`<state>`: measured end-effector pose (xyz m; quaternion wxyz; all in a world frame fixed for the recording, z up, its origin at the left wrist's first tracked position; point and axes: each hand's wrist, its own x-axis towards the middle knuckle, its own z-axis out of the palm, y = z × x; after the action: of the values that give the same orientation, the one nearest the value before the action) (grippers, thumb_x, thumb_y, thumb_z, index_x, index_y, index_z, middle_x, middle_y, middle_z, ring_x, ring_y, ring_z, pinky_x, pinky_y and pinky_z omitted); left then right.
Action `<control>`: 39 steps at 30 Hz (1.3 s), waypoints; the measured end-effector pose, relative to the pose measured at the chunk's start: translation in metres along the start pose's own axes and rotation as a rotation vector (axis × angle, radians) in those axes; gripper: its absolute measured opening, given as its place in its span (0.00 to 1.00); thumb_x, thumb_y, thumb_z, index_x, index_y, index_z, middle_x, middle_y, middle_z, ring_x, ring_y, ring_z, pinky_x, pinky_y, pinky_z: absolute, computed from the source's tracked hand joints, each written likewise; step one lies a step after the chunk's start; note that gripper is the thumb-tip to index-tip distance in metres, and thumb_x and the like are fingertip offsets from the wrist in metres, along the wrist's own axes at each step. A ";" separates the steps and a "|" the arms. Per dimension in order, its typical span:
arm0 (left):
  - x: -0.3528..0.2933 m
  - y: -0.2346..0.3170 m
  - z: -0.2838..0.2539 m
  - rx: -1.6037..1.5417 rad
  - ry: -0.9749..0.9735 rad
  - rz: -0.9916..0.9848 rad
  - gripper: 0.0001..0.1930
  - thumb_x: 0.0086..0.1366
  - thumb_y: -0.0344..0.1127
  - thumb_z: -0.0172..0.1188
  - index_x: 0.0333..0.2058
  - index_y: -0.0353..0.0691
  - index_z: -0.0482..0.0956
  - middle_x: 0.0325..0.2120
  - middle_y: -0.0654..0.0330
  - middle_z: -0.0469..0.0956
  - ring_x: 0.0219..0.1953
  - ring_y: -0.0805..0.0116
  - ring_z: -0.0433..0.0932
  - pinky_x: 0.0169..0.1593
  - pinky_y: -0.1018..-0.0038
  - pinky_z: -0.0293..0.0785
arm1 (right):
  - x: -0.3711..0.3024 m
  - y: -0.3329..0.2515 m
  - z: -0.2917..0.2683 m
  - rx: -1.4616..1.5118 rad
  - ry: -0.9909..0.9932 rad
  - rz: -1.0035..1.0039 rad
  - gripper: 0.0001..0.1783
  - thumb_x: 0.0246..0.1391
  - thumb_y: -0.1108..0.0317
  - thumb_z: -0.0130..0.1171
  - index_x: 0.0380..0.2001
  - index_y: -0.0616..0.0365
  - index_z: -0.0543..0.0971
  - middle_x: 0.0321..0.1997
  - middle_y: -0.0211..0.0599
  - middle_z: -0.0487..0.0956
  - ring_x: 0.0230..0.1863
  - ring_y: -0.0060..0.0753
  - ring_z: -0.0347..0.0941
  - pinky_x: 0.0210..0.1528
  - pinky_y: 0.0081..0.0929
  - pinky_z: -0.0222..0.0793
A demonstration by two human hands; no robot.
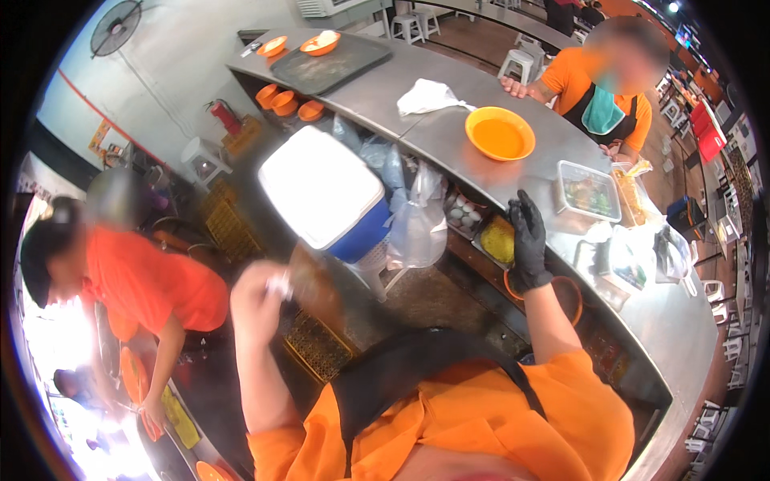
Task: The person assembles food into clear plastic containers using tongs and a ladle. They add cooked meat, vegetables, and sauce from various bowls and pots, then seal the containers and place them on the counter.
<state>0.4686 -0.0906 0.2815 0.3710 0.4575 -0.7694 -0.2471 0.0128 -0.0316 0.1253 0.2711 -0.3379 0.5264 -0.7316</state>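
Note:
My left hand (258, 290), bare and blurred by motion, is raised at the left of my body. Its fingers are curled round a small white crumpled piece (280, 284), whose kind I cannot make out. In a black glove, my right hand (527, 244) is held up by the counter's near edge, fingers stretched out and nothing visible in them. Beyond it on the steel counter (449, 148) stands an orange bowl (500, 135) of orange liquid. A clear lidded tub (588, 192) with green food stands to its right. Under the counter, beside the glove, is a container of yellow food (498, 240).
A cooler box (321, 188), white-lidded and blue, stands ahead, with plastic bags (419, 216) beside it. A co-worker in orange (634, 112) leans at the counter's far side. Another in red-orange (156, 276) bends over a surface at left. A tray (333, 66) lies at the counter's far end.

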 end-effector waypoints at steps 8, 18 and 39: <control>0.274 0.045 0.224 0.120 -0.109 0.155 0.19 0.65 0.48 0.62 0.37 0.34 0.83 0.30 0.49 0.80 0.35 0.56 0.78 0.43 0.66 0.72 | -0.085 -0.054 -0.107 -0.477 -0.957 0.345 0.19 0.62 0.71 0.56 0.56 0.63 0.76 0.53 0.38 0.80 0.54 0.27 0.73 0.59 0.29 0.68; 0.338 0.006 0.374 0.009 -0.125 -0.122 0.17 0.65 0.41 0.59 0.49 0.42 0.82 0.43 0.50 0.83 0.48 0.53 0.81 0.54 0.64 0.73 | -0.124 -0.050 -0.121 -0.695 -0.908 0.511 0.26 0.62 0.62 0.50 0.62 0.57 0.72 0.58 0.46 0.76 0.60 0.45 0.70 0.65 0.43 0.62; -0.072 -0.026 0.144 -0.143 -0.342 -0.368 0.12 0.67 0.32 0.61 0.47 0.38 0.83 0.48 0.56 0.81 0.51 0.63 0.79 0.55 0.71 0.73 | -0.012 -0.033 0.031 -0.142 -1.239 0.790 0.17 0.61 0.69 0.58 0.52 0.62 0.79 0.47 0.31 0.81 0.48 0.21 0.75 0.52 0.27 0.72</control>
<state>0.3891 -0.0329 0.1516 0.2158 0.5141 -0.7052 -0.4379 0.0426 -0.0310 0.1609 0.7394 -0.4913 0.4053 -0.2186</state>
